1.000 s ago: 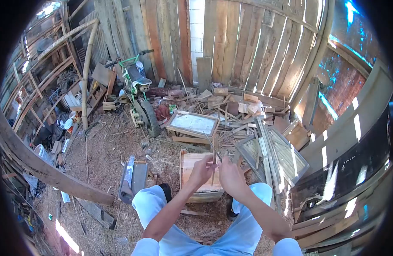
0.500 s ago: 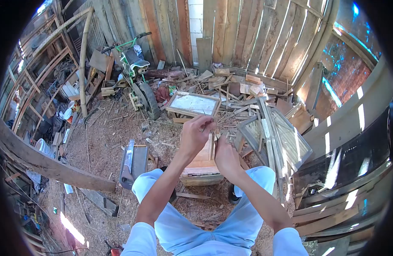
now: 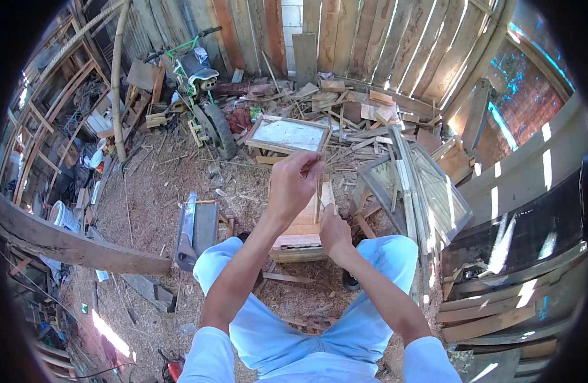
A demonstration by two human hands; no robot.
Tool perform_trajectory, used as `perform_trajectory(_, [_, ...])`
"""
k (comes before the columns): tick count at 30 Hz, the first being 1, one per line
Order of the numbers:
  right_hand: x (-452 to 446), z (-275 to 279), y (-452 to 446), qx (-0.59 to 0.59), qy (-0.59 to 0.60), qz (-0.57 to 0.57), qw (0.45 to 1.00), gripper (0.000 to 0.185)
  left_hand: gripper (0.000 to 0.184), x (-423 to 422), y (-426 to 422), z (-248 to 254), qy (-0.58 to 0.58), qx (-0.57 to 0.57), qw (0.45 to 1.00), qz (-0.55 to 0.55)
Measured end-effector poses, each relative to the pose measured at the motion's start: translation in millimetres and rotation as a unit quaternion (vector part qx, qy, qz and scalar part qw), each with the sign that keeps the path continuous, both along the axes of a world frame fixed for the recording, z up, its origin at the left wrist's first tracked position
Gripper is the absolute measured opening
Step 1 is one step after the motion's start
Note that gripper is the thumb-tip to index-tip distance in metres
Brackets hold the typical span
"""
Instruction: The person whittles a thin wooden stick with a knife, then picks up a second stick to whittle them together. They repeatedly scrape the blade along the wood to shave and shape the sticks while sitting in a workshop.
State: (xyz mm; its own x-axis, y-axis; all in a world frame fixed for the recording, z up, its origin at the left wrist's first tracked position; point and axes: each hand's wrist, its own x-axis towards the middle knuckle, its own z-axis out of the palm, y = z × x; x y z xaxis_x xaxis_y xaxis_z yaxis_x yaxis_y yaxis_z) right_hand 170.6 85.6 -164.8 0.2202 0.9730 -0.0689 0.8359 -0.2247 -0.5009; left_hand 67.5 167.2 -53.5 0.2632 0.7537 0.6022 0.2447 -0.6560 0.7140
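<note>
My left hand [image 3: 295, 188] is raised above a low wooden box-like piece [image 3: 296, 241] between my knees. Its thumb and fingers pinch something thin and dark, too small to name. Lower and to the right, my right hand [image 3: 336, 231] is closed on the near part of a narrow piece of wood [image 3: 327, 193]. A thin brown strip [image 3: 318, 203] runs upright between the two hands; which hand bears it I cannot tell. Fingers hide the inside of both grips.
A handsaw [image 3: 188, 233] lies along a dark board at the left. Ahead are a framed white panel [image 3: 289, 134], scrap wood [image 3: 364, 121] and a green motorbike [image 3: 204, 96]. Framed screens [image 3: 428, 191] lean at the right. A heavy beam [image 3: 83, 246] crosses the left side.
The view has tipped slightly downward. My right hand has drawn back toward my body, and the gap between my hands has widened. My left hand keeps its pinch.
</note>
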Motion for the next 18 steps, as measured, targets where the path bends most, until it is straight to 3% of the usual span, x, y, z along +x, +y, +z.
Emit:
perform_trajectory(11, [0,-64,-12,0.042,0.019,-0.021,0.999,0.019,0.011,12,0,4,0.011,0.009,1.000,-0.023])
perform_trajectory(18, [-7,-90,-9,-0.073,0.043,-0.071,0.994,0.026,0.011,11,2,3,0.036,0.021,0.999,-0.009])
